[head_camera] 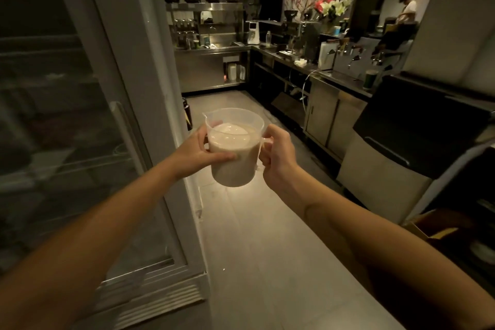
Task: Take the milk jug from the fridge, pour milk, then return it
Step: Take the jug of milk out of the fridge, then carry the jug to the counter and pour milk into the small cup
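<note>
A clear plastic milk jug [235, 169], filled most of the way with milk, is held upright in the air in front of me, above the floor. My left hand [197, 151] wraps the jug's left side, thumb across its front. My right hand [277, 154] grips the handle on the jug's right side. The fridge [112, 88] stands at my left with its glass door shut; its dim shelves show through the glass, and a vertical handle [126, 126] sits on the door near the jug.
A narrow tiled aisle [254, 236] runs ahead. Steel counters [334, 75] with a coffee machine, grinder and flowers line the right and far end. An ice machine [401, 142] stands close at my right. Dispensers sit on a far shelf [203, 5]. A person is at the far right.
</note>
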Demonstrator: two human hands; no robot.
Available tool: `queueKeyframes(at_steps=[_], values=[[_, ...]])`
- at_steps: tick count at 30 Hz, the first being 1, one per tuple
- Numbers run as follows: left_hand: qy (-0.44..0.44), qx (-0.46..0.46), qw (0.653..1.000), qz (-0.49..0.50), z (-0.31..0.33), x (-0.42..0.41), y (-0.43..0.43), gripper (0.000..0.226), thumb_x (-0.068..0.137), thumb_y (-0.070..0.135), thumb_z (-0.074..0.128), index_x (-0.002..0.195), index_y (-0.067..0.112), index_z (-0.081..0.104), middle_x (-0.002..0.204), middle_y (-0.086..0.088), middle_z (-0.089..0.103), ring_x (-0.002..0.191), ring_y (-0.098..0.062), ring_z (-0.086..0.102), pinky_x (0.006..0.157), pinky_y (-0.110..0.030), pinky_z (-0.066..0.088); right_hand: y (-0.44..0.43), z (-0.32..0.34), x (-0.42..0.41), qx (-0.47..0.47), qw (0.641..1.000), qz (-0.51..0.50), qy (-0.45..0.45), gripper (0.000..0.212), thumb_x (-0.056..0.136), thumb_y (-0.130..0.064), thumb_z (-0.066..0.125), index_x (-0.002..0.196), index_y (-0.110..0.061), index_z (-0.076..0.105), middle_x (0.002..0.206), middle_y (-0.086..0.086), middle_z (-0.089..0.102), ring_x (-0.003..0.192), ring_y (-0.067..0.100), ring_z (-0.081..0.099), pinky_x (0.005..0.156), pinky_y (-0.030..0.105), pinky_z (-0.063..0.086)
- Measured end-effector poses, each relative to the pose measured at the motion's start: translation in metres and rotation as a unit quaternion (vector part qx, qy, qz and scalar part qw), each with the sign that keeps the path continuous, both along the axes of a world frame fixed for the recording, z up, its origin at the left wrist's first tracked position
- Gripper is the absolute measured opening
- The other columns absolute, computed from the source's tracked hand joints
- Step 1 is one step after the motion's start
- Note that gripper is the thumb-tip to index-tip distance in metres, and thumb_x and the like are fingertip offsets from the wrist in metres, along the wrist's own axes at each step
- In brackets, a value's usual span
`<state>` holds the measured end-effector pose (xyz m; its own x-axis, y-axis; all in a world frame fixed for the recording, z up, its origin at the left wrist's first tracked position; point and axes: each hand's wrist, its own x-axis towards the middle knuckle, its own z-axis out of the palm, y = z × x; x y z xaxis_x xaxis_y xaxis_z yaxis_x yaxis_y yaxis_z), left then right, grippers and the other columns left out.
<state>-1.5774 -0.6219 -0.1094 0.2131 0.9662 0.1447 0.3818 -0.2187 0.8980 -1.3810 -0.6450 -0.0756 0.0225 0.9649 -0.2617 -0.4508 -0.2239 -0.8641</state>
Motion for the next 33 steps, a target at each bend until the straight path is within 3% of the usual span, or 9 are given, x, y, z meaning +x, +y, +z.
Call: queueKeyframes(at_steps=[4, 9, 12, 19, 22, 24, 26, 29, 33], values=[[-0.016, 0.013, 1.000, -0.022, 0.003, 0.027, 0.004, 0.121, 0.044, 0.065, 0.089, 0.146, 0.024, 0.036, 0.135, 0.004, 0.053, 0.125, -0.012, 0.052, 0.091, -0.020, 0.053, -0.001, 0.001, 0.024, 0.009, 1.000, -0.015, -0.008, 0.019, 0.081, -0.014, 0.053, 0.064, -0.015, 0.045, 0.041, -0.007, 0.033, 0.032, 0.004, 0.030, 0.052, 0.029, 0.023], [-0.016, 0.003, 0.999, -0.043, 0.005, 0.064, 0.011, 0.119, 0.042, 0.070, 0.088, 0.142, 0.030, 0.038, 0.136, 0.002, 0.052, 0.127, -0.018, 0.050, 0.101, -0.039, 0.051, -0.006, 0.005, 0.059, 0.012, 0.999, -0.043, -0.008, 0.016, 0.082, -0.013, 0.052, 0.068, -0.012, 0.044, 0.036, -0.007, 0.036, 0.030, 0.005, 0.032, 0.053, 0.028, 0.024], [-0.009, 0.013, 0.999, -0.046, 0.006, 0.086, 0.016, 0.119, 0.040, 0.073, 0.086, 0.141, 0.031, 0.038, 0.137, 0.002, 0.051, 0.128, -0.020, 0.049, 0.103, -0.042, 0.050, -0.007, 0.006, 0.080, 0.008, 0.999, -0.049, -0.012, 0.022, 0.085, -0.016, 0.052, 0.065, -0.012, 0.042, 0.034, -0.008, 0.037, 0.044, 0.008, 0.036, 0.057, 0.027, 0.026], [-0.011, 0.024, 0.996, -0.080, 0.009, 0.143, 0.029, 0.116, 0.042, 0.065, 0.085, 0.141, 0.029, 0.038, 0.132, 0.007, 0.051, 0.122, -0.016, 0.051, 0.083, -0.014, 0.052, 0.001, -0.002, 0.130, 0.023, 0.996, -0.084, -0.018, 0.024, 0.085, -0.020, 0.051, 0.063, -0.014, 0.043, 0.036, -0.009, 0.037, 0.056, 0.010, 0.034, 0.063, 0.028, 0.030], [-0.031, 0.014, 0.995, -0.095, 0.012, 0.164, 0.034, 0.118, 0.035, 0.072, 0.087, 0.136, 0.033, 0.039, 0.127, 0.013, 0.052, 0.117, -0.009, 0.052, 0.079, -0.011, 0.052, 0.006, -0.004, 0.147, 0.018, 0.996, -0.085, -0.028, 0.020, 0.080, -0.027, 0.053, 0.066, -0.015, 0.047, 0.046, -0.007, 0.045, 0.066, 0.012, 0.043, 0.088, 0.035, 0.041], [-0.046, 0.008, 0.993, -0.104, 0.012, 0.176, 0.038, 0.111, 0.042, 0.060, 0.091, 0.136, 0.031, 0.038, 0.127, 0.013, 0.052, 0.118, -0.009, 0.052, 0.079, -0.011, 0.052, 0.008, -0.004, 0.156, 0.019, 0.996, -0.078, -0.045, 0.025, 0.071, -0.034, 0.055, 0.080, -0.011, 0.056, 0.064, -0.001, 0.062, 0.085, 0.018, 0.056, 0.102, 0.050, 0.040], [-0.054, 0.003, 0.992, -0.118, 0.010, 0.191, 0.047, 0.101, 0.054, 0.041, 0.094, 0.138, 0.026, 0.039, 0.127, 0.010, 0.052, 0.121, -0.013, 0.051, 0.078, -0.010, 0.051, 0.012, -0.005, 0.170, 0.014, 0.993, -0.095, -0.062, 0.034, 0.068, -0.036, 0.056, 0.087, -0.008, 0.061, 0.081, 0.005, 0.073, 0.093, 0.023, 0.062, 0.095, 0.048, 0.044], [-0.045, 0.004, 0.989, -0.140, 0.008, 0.210, 0.062, 0.100, 0.057, 0.034, 0.094, 0.141, 0.021, 0.041, 0.129, 0.006, 0.054, 0.119, -0.011, 0.053, 0.078, -0.011, 0.051, 0.016, -0.004, 0.189, 0.031, 0.988, -0.135, -0.062, 0.018, 0.081, -0.025, 0.052, 0.070, -0.010, 0.053, 0.055, -0.001, 0.063, 0.067, 0.018, 0.051, 0.068, 0.032, 0.042], [-0.054, 0.002, 0.984, -0.168, 0.003, 0.235, 0.086, 0.093, 0.064, 0.025, 0.088, 0.143, 0.017, 0.039, 0.128, 0.005, 0.053, 0.121, -0.013, 0.051, 0.078, -0.011, 0.052, 0.023, -0.005, 0.208, 0.008, 0.984, -0.163, -0.065, 0.018, 0.084, -0.026, 0.053, 0.088, -0.009, 0.057, 0.094, 0.014, 0.066, 0.091, 0.025, 0.058, 0.072, 0.039, 0.046]])
